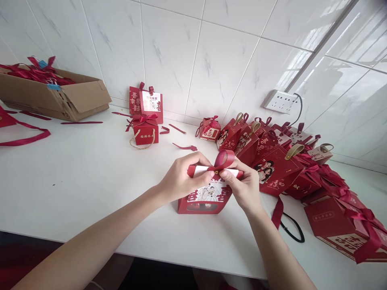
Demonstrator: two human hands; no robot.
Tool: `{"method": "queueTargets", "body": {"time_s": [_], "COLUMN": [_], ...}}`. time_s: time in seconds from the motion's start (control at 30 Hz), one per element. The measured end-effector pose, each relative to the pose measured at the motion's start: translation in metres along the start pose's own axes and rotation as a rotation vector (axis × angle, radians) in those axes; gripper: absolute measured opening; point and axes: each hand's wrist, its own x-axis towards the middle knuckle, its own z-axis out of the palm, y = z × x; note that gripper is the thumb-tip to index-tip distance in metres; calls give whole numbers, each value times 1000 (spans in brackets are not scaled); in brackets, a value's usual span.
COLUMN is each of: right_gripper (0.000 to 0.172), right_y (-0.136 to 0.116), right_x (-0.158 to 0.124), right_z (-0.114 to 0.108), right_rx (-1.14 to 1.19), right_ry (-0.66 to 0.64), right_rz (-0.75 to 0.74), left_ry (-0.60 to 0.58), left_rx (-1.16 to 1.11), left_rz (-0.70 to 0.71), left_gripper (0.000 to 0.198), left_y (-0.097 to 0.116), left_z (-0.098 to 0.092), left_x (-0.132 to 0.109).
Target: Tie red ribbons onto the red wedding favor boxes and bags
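A red gift box (208,194) with a white printed panel and a small clear window stands on the white table before me. Its top is pinched between both hands. My left hand (184,175) is closed on the left part of the top edge, thumb near the middle. On the other side my right hand (243,181) grips the same edge, its thumb by a small gold stud. From between the hands rises a looped red strap handle (225,158). The fingers behind the box are partly hidden.
Many finished red gift boxes (269,169) crowd the right side. A cardboard carton (81,96) of red ribbons stands back left. Near the wall are a small box with rope handle (146,131) and loose straps (184,146). A black cord loop (298,229) lies right.
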Motion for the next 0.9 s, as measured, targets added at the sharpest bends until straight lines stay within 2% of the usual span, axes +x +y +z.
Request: {"method": "queueTargets", "body": {"time_s": [0.5, 0.7, 0.9], "right_gripper": [15, 22, 17], "right_y": [0, -1, -1], "right_x": [0, -1, -1], "right_z": [0, 0, -1], "right_rx": [-6, -45, -33], "right_ry": [13, 21, 13], "right_rz": [-37, -10, -29], "left_ry": [10, -1, -13], "left_rx": [11, 17, 29], "left_rz": [14, -6, -25], "left_gripper": [9, 9, 13], "left_y": [4, 4, 3], "left_z": [0, 0, -1], "left_x": [1, 1, 1]}}
